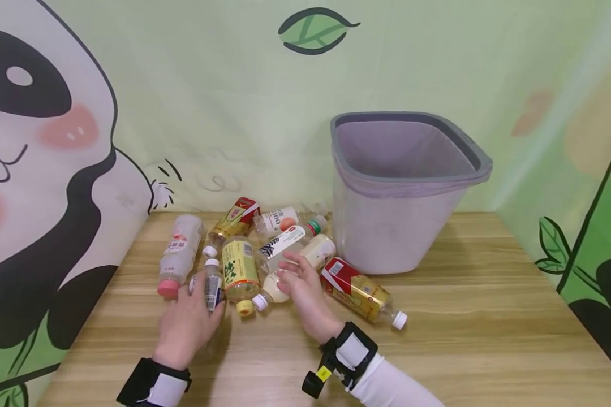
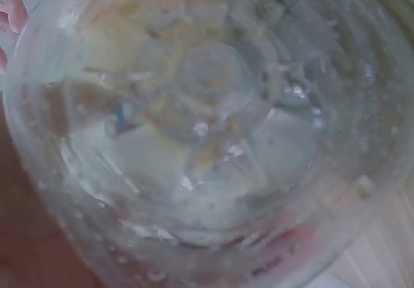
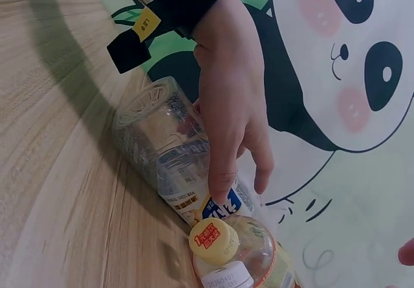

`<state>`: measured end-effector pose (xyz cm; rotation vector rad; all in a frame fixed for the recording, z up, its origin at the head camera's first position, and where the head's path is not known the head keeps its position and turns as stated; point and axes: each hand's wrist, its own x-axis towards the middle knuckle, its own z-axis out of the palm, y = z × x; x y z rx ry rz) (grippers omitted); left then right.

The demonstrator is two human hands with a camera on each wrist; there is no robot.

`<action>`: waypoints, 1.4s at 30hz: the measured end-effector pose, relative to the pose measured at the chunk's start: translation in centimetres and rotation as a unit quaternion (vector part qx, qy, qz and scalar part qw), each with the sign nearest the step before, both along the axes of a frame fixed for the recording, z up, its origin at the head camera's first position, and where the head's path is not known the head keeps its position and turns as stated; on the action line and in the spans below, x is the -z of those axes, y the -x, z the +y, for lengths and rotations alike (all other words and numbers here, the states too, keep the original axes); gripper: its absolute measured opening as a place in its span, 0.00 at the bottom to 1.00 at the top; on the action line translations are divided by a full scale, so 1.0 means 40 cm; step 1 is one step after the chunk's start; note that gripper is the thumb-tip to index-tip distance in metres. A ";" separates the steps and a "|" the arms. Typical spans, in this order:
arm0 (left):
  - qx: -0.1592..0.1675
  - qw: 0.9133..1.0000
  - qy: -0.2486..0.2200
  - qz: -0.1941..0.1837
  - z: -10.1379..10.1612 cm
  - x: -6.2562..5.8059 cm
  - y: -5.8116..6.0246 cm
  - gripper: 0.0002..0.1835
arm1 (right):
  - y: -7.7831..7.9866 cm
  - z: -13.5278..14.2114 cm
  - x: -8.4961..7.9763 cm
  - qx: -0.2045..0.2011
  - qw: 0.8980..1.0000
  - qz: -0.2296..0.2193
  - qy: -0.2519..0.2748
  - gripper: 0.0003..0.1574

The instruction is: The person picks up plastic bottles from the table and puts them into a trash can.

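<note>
- Fingers (image 3: 223,168) of the left hand (image 1: 183,328) bend down over a clear bottle (image 1: 214,287) with a blue-and-white label and grip it.
- Clear bottle lies on the wooden table (image 1: 489,339), white cap pointing away from the person. Left wrist view: its ribbed base fills most of the frame, blurred.
- Right hand (image 1: 305,297): fingers parted and slightly bent, holding nothing. It is over the cream-coloured bottle (image 1: 273,287); cannot tell whether they touch.
- Left of the clear bottle: pink-capped bottle (image 1: 180,257), cap toward the person.
- Just right of the clear bottle: yellow-labelled bottle (image 1: 239,268), yellow cap toward the person.
- Behind these: a red-and-gold bottle (image 1: 238,217), white cap toward the person.
- Back of the cluster: bottle with a peach picture (image 1: 280,220); in front of it, a bottle with a black-patterned white label (image 1: 283,243) and a green part at its far end.
- Right of the right hand: second red-and-gold bottle (image 1: 356,289), white cap pointing right.
- Pale bin (image 1: 382,237) with a grey rim stands upright behind that bottle.
- Backdrop (image 1: 224,85): green, printed with a panda and leaves.
- Black straps on both wrists.
</note>
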<state>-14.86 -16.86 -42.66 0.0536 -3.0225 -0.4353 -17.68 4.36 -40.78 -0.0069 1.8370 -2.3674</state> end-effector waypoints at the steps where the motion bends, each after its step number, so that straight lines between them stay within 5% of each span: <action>1: 0.000 1.000 0.001 -0.004 0.001 0.001 -0.001 0.42 | -0.002 0.000 0.003 0.000 1.000 -0.001 0.001 0.31; 25: -0.016 1.000 -0.018 -0.003 -0.001 0.007 -0.009 0.45 | -0.018 0.017 0.017 -0.007 1.000 0.003 -0.006 0.28; 42: -0.021 0.990 -0.049 0.132 0.013 -0.049 -0.009 0.43 | -0.009 0.030 0.002 -0.003 1.000 0.018 -0.010 0.29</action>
